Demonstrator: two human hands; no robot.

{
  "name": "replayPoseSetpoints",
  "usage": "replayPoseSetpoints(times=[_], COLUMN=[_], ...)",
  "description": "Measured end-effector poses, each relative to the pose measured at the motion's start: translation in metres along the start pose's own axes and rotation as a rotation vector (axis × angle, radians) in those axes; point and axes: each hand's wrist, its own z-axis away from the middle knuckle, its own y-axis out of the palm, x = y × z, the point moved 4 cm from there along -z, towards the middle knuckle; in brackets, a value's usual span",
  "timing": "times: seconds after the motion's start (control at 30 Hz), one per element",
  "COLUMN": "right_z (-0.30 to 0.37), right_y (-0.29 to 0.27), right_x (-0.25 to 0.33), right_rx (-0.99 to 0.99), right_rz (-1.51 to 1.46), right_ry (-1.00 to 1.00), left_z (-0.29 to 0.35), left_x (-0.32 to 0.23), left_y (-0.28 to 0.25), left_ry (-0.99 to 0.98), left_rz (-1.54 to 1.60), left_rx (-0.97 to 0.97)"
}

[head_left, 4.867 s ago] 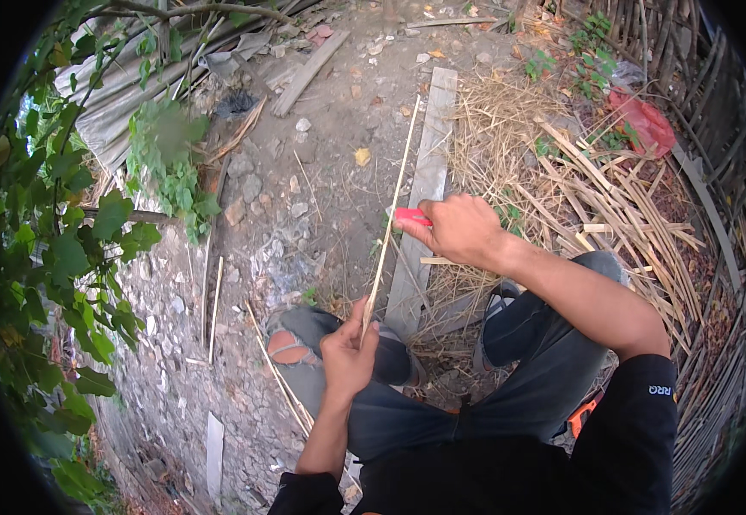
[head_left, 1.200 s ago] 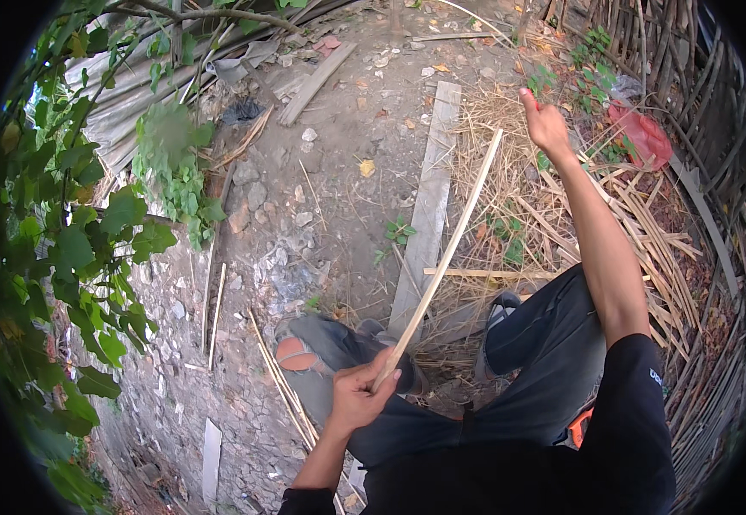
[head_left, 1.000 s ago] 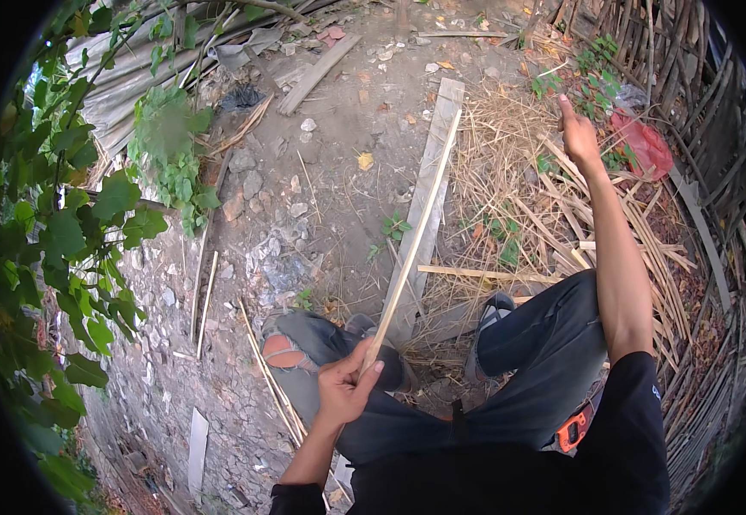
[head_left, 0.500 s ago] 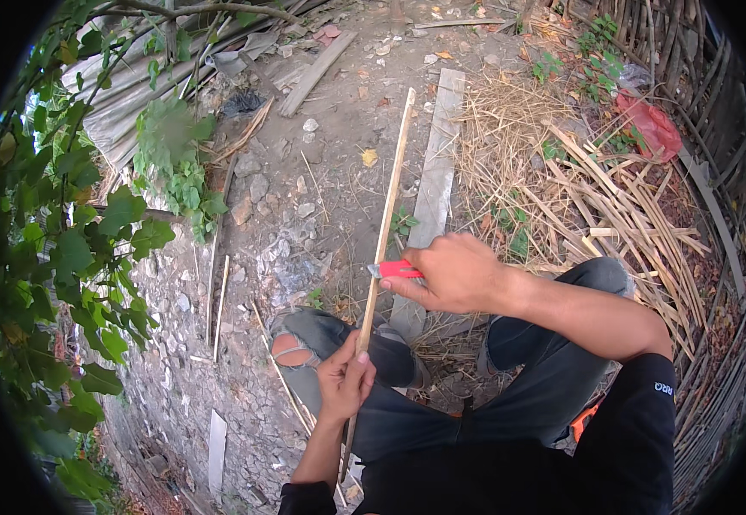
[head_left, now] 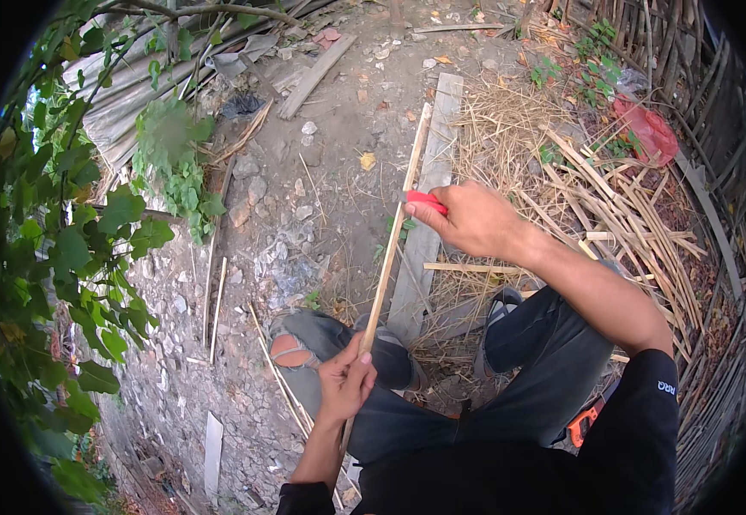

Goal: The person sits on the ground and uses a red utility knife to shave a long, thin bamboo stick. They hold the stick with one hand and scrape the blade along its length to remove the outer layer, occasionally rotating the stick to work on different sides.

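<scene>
Along the pale wooden strip (head_left: 386,268), the left hand (head_left: 347,384) grips the lower part while the right hand (head_left: 479,221) clutches a red cutter (head_left: 426,202) at the upper half.

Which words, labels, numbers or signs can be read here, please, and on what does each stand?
Right black sleeve: small pale lettering, not copied out here.
Red tool in the right hand: no lettering that I can make out.
Wooden strip in the left hand: none visible.
</scene>
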Motion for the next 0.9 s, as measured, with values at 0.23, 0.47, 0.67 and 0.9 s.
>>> replayPoseSetpoints(times=[0.23,0.47,0.67,0.9], right_z=[0.071,-0.018,0.022,0.079], right_y=[0.068,-0.022,0.026,0.073], right_x=[0.069,-0.051,0.021,0.078], right_rx=[0.344,-0.109,0.117,0.393], right_rz=[-0.078,-0.11,-0.024,-0.073], right_ry=[-0.176,0.168,-0.063,-0.282], left_z=[-0.009,0.0,-0.006,-0.006], left_x=[0.008,-0.004,0.008,0.008], left_y=[-0.006,-0.002,-0.004,-0.005], left_ry=[-0.07,-0.108,-0.065,-0.027], left_rz=[0.065,0.007,0.055,0.128], left_rx=[-0.038,0.063,0.022,0.042])
